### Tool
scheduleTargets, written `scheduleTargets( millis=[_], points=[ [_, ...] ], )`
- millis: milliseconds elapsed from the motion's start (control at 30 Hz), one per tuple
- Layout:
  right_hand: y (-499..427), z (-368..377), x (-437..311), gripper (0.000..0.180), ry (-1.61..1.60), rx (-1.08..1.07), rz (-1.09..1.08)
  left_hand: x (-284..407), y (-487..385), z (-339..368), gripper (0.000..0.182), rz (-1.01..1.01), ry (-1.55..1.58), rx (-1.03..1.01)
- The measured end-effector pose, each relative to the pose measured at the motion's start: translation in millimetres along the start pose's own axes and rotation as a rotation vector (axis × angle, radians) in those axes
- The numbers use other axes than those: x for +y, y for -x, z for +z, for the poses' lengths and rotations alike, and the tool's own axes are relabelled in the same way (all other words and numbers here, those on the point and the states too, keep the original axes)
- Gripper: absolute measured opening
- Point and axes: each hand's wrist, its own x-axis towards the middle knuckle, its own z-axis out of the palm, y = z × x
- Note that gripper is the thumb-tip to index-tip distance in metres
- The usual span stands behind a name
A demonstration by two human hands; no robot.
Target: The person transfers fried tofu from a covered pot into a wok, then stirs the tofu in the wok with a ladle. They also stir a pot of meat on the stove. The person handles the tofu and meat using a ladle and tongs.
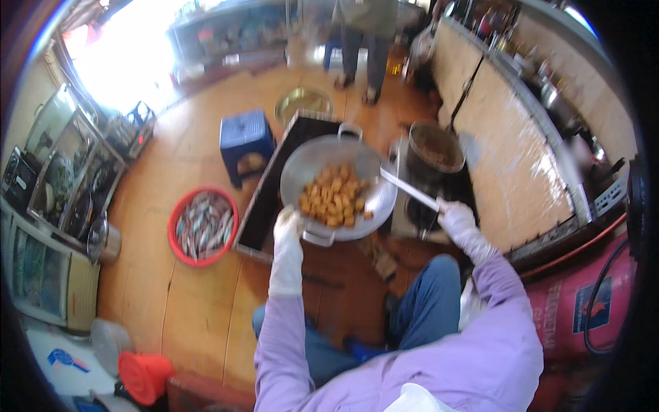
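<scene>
In front of me, a wide metal wok (340, 154) with two loop handles holds browned, fried-looking chunks of food (333, 198). My right hand (455, 213), in a pale glove, is closed around the handle of a long flat metal utensil (412, 191); its far end reaches over the wok's right rim. At the wok's near-left rim is my left hand (289, 224), gloved too, with its fingers bent. Whether those fingers grip the rim or only touch it is unclear. The wok sits over a dark rectangular metal trough (267, 180).
A pot (436, 149) with brown contents stands on a stove (419, 213) to the right. Left are a red basin of fish (203, 226) and a blue plastic stool (247, 136). A person (363, 51) stands beyond a brass-coloured basin (304, 105). A pink gas cylinder (576, 298) is at right.
</scene>
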Motion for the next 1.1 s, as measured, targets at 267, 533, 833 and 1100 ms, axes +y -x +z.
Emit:
scheduleTargets(
  millis=[267, 533, 833, 1100],
  points=[
    [-52.8, 18.5, -5.6, 0.028, 0.037, -0.359, 0.295, 8.7, 17.5, 9.3, 0.025, 0.002, -0.053, 0.026],
    [-96.4, 58.5, -13.8, 0.028, -0.433, -0.529, 0.271, 8.9, 13.9, 7.0, 0.034, -0.038, -0.017, 0.02],
    [-28.7, 138.2, -37.0, 0.028, -1.298, -0.713, 0.451, 16.8, 22.5, 22.3, 0.025, -0.026, -0.018, 0.019],
    [8.7, 172.1, -85.1, 0.032, -1.839, -0.786, 0.63, 18.5, 24.3, 12.1, 0.034, -0.003, -0.023, 0.022]
  ],
)
